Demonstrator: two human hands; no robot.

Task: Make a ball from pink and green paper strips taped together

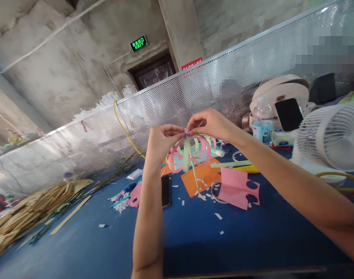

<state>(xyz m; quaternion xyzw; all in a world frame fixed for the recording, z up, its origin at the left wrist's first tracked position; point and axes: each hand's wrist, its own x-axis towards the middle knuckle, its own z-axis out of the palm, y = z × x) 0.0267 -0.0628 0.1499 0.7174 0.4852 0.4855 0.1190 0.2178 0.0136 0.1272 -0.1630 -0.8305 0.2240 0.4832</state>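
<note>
Both my hands are raised over the blue table, pinching the top of a paper-strip lantern (186,155) from two sides. Its pink and pale green strips curve down into a round cage, and a thin pale green strip or stick slants out below it. My left hand (164,136) grips the top with thumb and fingertips. From the other side, the fingers of my right hand (209,123) close on the same spot, where a small pink piece shows. Under the lantern lies an orange paper sheet (191,183) with white paper scraps around it.
Pink paper with cut-out holes (233,188) lies over a tape roll (216,193). A phone (165,190) is beside my left forearm. At right stand a white fan (330,135), a bottle (262,122) and a propped phone (289,114). Wooden strips (28,209) pile at left.
</note>
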